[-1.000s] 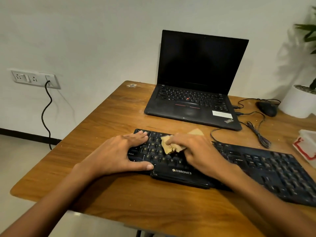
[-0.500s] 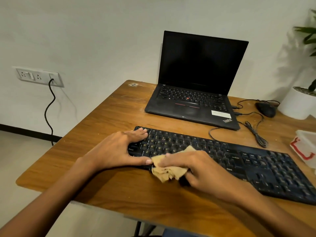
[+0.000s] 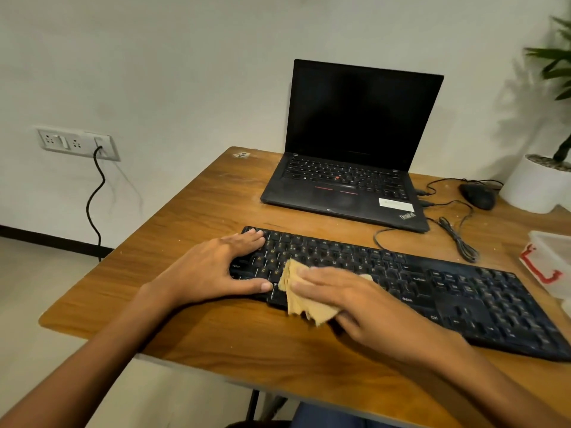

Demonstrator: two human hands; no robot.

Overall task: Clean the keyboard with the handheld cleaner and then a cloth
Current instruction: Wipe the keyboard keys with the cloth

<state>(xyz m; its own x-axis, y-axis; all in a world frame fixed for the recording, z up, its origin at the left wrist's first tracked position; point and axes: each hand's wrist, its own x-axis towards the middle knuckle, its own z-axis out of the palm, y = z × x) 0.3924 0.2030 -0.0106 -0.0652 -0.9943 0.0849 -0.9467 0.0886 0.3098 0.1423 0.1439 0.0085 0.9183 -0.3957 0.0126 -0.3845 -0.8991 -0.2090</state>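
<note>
Broadly, the wooden bench (image 3: 191,217) carries everything, its near right corner cut off by the frame; across its middle the black keyboard (image 3: 448,288), the thing being cleaned, lies at a slant, its right end running out of view; behind it stands an open laptop (image 3: 361,118) with a dark screen, set well back, probably to leave working room; a white plant pot (image 3: 534,186) sits at the far right, partly cropped. Over the keyboard's left end the left grip (image 3: 210,267), a bare hand, is spread and released, fingers flat on the upper keys and thumb along the front edge, evidently bracing the board so that it does not slide under wiping; the right grip (image 3: 355,298) lays fairly straight fingers on the tan cloth (image 3: 306,307) and presses it onto the lower rows, the cloth's loose folds spilling over the front edge onto the bench; its thumb is hidden beneath the fold and the hand is motion-blurred, so a pinch cannot be ruled out. Judging by this, the cloth stage is under way; the handheld cleaner is nowhere in view. Smaller still, a clear box (image 3: 553,261) with a red clasp sits half cropped, and a black mouse (image 3: 477,196) lies beside the pot.
</note>
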